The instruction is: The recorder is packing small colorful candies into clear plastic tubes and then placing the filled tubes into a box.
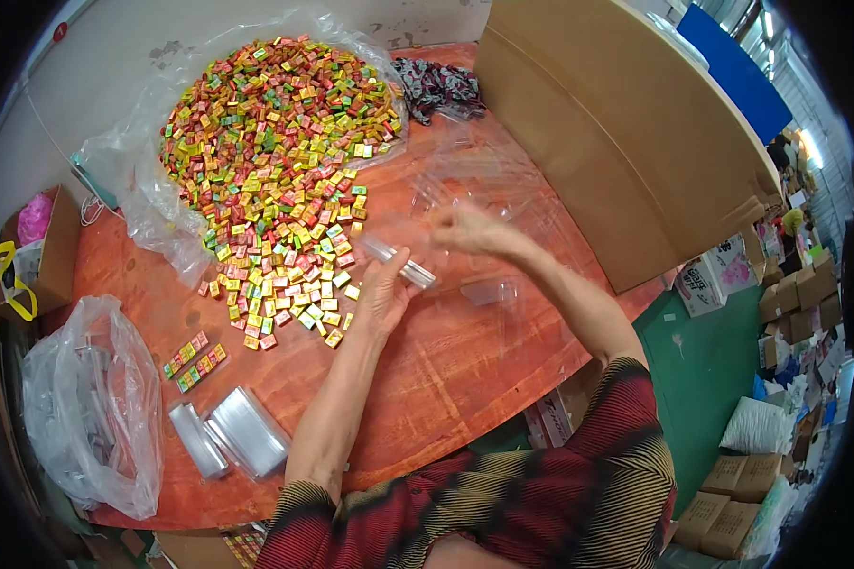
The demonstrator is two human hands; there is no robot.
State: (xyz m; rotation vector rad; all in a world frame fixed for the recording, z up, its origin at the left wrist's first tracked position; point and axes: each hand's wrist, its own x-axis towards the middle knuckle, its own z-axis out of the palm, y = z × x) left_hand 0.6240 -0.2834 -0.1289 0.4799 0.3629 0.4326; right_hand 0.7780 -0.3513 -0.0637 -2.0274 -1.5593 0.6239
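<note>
My left hand (385,290) is closed around a clear, narrow plastic sleeve (417,276) above the middle of the red table (417,379). Just right of it hovers my right hand (470,230), its fingers smeared by motion; whether they hold anything is hidden by the blur. Beyond my left hand spreads a large pile of small wrapped blocks (275,161) in yellow, red, pink and green, lying on a clear plastic sheet (142,180). Clear plastic pieces (493,292) lie on the table under and beyond my right hand.
Two short rows of blocks (202,367) lie at left, near stacked clear sleeves (247,431). A clear bag (95,408) sits at the left edge. A tall cardboard panel (617,142) stands at right; a patterned cloth (436,90) lies at the back. Cartons (731,484) stand on the green floor.
</note>
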